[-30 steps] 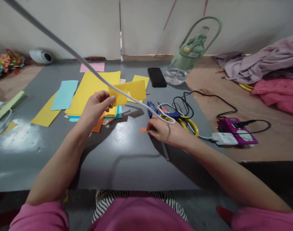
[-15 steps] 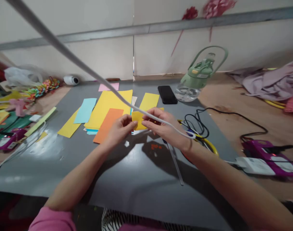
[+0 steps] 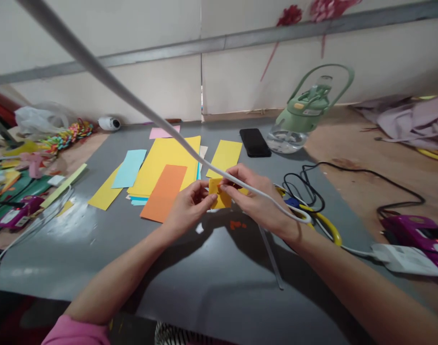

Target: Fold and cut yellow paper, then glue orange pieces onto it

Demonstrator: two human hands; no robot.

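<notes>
A small piece of yellow paper (image 3: 222, 197) is held up just above the table, between my two hands. My left hand (image 3: 190, 203) pinches its left edge between thumb and fingers. On the other side, my right hand (image 3: 250, 191) has thumb and fingers closed on its upper right part, which partly hides it. Below the hands lie a white paper scrap (image 3: 199, 228) and small orange scraps (image 3: 236, 224). An orange paper strip (image 3: 164, 191) rests on a yellow paper stack (image 3: 168, 148), left of my left hand.
A white cable (image 3: 132, 103) slants across the view, passing in front of my right hand. A black phone (image 3: 255, 143) and a green-topped bottle (image 3: 301, 115) stand behind. Black cord (image 3: 348, 168) and a purple power strip (image 3: 413, 235) lie right; a pink glue gun (image 3: 34, 164) lies left.
Both hands have moved slightly right and down in view with the yellow paper, which now looks narrower and more upright. The whole scene has shifted a little as the camera moved.
</notes>
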